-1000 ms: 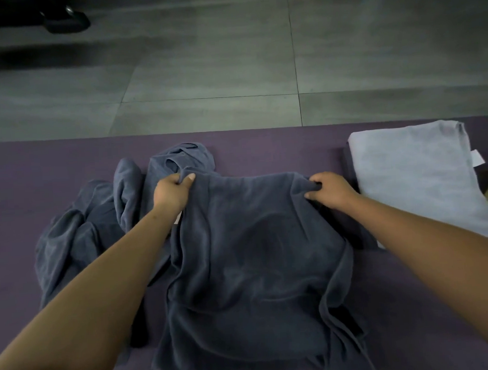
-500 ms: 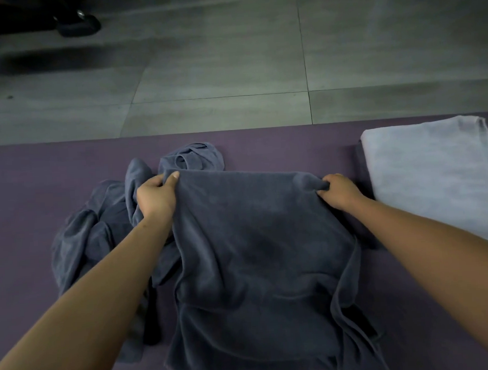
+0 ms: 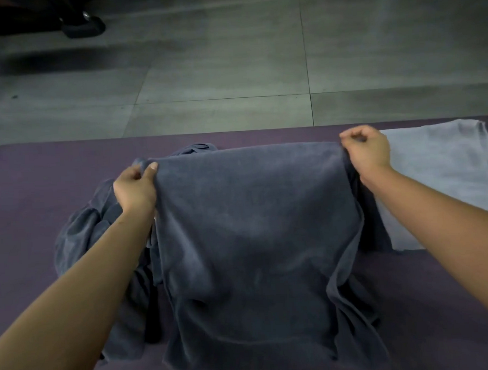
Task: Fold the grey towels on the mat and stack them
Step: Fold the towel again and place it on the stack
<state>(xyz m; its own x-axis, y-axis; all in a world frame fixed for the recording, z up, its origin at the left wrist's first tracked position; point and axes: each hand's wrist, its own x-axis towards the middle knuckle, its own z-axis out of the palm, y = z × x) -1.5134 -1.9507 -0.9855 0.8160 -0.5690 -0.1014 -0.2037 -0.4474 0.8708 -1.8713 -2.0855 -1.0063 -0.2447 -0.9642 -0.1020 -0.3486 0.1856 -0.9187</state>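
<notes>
While our hands sat close together on a slack edge a second ago, they have now drawn wide apart, and the dark grey towel hangs stretched between them with its top edge taut. Our left hand pinches the corner at about 10 o'clock, fingers curled round the cloth; our right hand grips the opposite corner at about 2 o'clock, fist closed on it. The towel's lower part trails on the purple mat. At 9 o'clock a crumpled towel waits, and at 3 o'clock lies a folded light grey towel. We judge the towel is now spread for its first fold; stacking is not yet done.
</notes>
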